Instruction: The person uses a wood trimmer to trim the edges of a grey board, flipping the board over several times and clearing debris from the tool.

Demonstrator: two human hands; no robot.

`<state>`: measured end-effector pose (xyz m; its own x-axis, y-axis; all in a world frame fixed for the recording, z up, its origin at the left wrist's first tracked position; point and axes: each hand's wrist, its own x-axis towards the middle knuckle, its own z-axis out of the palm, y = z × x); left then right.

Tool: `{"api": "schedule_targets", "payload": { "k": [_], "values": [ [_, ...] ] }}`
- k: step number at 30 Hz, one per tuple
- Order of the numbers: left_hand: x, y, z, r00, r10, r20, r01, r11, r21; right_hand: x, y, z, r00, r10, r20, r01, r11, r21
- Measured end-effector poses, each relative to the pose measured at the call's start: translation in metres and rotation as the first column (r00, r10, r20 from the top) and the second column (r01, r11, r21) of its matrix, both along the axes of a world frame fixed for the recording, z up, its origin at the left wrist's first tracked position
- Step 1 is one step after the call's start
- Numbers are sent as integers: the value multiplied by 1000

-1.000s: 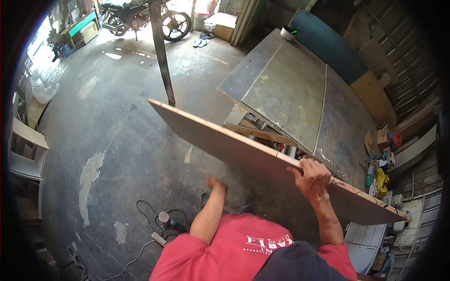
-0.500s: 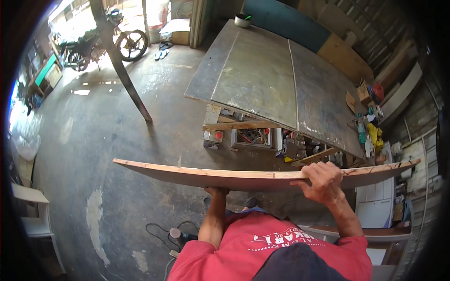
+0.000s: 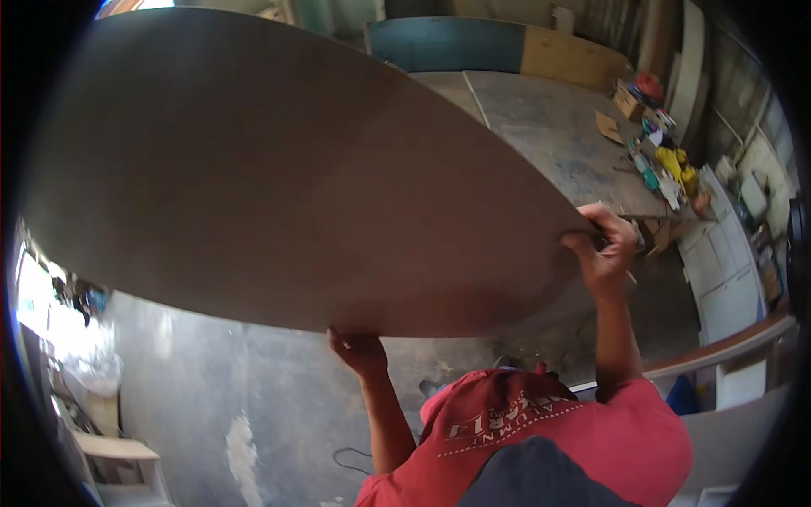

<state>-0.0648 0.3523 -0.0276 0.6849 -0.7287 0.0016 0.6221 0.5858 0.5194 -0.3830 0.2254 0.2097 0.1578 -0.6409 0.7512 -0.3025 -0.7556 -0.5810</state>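
A large panel with a smooth, dark grey-brown face is raised in front of me and hides much of the workshop behind it. My left hand grips its lower edge near the middle, fingers partly tucked behind it. My right hand holds the edge at the right end, fingers curled over it and thumb on the face. Beyond that end is a large bench top with a piece of cardboard and a jumble of tools and yellow items on it.
Blue and tan boards stand behind the bench. White cabinets line the right side near me, and a pale shelf unit is at lower left. A cord lies on the concrete floor.
The panel has risen from a low, edge-up position and tilted, its broad face now toward the camera, covering the motorbike and much of the bench. Both hands still grip it.
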Motion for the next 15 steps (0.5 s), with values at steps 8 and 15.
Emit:
{"api": "schedule_targets", "payload": {
  "k": [8, 15],
  "values": [
    [13, 3, 59, 947, 200, 252, -213, 977, 27, -18, -37, -34, 967, 240, 82, -253, 942, 223],
    [43, -18, 109, 808, 310, 501, -404, 910, 88, -2, -107, -33, 806, 443, 392, -578, 730, 364]
  ]
}}
